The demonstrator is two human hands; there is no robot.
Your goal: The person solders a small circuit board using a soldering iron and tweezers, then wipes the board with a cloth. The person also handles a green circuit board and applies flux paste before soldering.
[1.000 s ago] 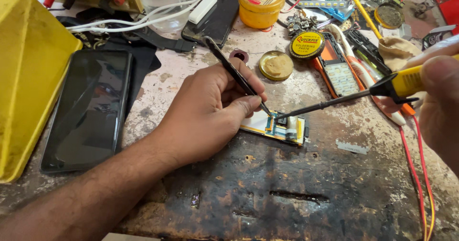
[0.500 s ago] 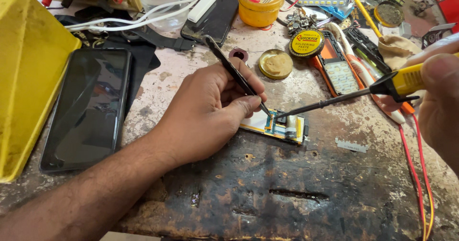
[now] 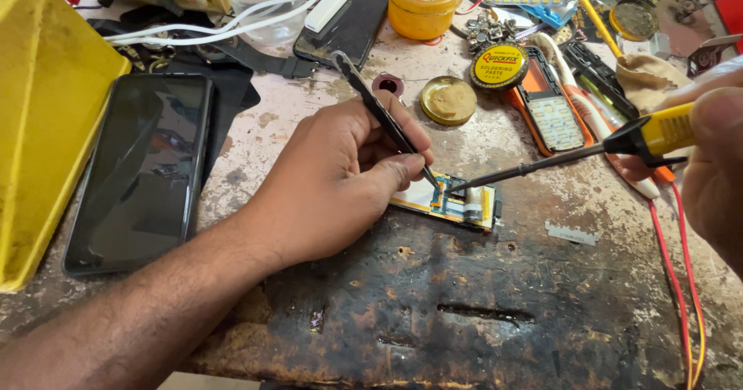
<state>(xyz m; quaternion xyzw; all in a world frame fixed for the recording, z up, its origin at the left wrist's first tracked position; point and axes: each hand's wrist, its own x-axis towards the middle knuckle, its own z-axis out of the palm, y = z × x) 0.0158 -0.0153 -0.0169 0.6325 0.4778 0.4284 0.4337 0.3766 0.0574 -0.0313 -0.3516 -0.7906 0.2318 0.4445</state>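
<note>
At frame centre, the left hand pinches black tweezers onto a small circuit board. The right hand grips a yellow-handled soldering iron. Nothing has shifted; both tips stay on the board.

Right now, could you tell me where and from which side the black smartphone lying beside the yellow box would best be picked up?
Probably by its two long edges, around the middle, coming from above. The black smartphone lies flat, screen up, on the worn worktop, so only the edges offer grip. The yellow box crowds its left edge; the right is clearer.
</note>
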